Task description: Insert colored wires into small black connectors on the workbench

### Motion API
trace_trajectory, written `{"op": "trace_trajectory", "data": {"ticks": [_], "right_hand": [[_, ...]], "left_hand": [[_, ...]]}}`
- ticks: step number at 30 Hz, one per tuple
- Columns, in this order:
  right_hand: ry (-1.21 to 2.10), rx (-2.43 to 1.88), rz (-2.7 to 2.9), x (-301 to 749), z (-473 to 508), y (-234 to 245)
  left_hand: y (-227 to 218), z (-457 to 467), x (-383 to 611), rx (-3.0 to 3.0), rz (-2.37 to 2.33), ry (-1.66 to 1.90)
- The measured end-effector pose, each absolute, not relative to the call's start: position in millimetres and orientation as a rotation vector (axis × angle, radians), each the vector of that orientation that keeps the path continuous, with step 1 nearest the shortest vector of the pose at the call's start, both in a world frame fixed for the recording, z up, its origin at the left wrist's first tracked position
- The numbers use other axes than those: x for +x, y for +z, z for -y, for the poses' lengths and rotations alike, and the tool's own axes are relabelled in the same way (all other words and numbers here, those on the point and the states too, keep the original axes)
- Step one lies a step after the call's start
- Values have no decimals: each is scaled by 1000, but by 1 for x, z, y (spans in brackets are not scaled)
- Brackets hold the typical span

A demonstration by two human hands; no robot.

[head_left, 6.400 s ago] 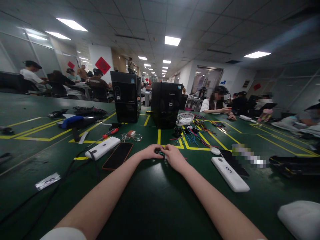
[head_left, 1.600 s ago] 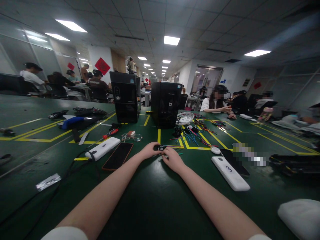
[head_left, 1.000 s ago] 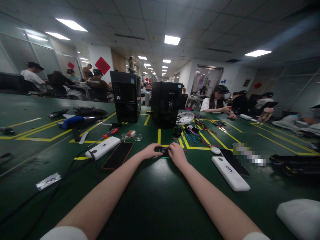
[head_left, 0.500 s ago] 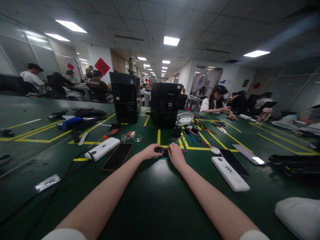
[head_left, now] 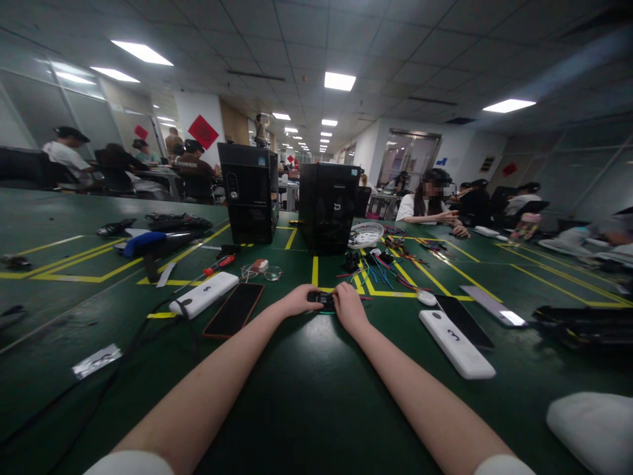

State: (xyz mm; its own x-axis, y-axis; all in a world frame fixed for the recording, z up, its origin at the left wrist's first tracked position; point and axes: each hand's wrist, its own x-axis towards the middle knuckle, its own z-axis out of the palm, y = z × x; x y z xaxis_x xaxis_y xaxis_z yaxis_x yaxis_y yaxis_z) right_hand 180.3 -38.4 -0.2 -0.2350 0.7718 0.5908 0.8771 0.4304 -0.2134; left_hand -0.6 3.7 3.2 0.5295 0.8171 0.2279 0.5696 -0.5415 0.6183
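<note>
Between my hands, at the middle of the green table, is a small black plastic part (head_left: pixel 325 300) with thin coloured wires showing at its edge. My left hand (head_left: pixel 299 301) grips its left side, fingers closed. My right hand (head_left: pixel 350 305) holds the right side, fingers bent over it; a short red wire pokes out past them. What kind of part it is I cannot make out. Just beyond to the right lies a bunch of coloured wires (head_left: pixel 378 269) with black pieces.
Two black computer towers (head_left: pixel 329 208) stand ahead. To the left lie a dark phone (head_left: pixel 234 310), a white power bank (head_left: pixel 205 295), glasses (head_left: pixel 262 272) and a red screwdriver (head_left: pixel 218 265). Another white power bank (head_left: pixel 457 344) and a white basket (head_left: pixel 366 233) are on the right. A person sits across.
Both hands stay on the black part in nearly the same place. The whole view has shifted very slightly.
</note>
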Motion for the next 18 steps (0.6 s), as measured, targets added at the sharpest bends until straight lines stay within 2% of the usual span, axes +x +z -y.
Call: {"op": "trace_trajectory", "data": {"ticks": [7, 18], "right_hand": [[-142, -1380, 1885, 184, 38, 7], [-28, -1092, 2271, 169, 62, 14]], "left_hand": [[3, -3, -1, 2266, -1109, 721], [-3, -5, -1, 2214, -1133, 819]]}}
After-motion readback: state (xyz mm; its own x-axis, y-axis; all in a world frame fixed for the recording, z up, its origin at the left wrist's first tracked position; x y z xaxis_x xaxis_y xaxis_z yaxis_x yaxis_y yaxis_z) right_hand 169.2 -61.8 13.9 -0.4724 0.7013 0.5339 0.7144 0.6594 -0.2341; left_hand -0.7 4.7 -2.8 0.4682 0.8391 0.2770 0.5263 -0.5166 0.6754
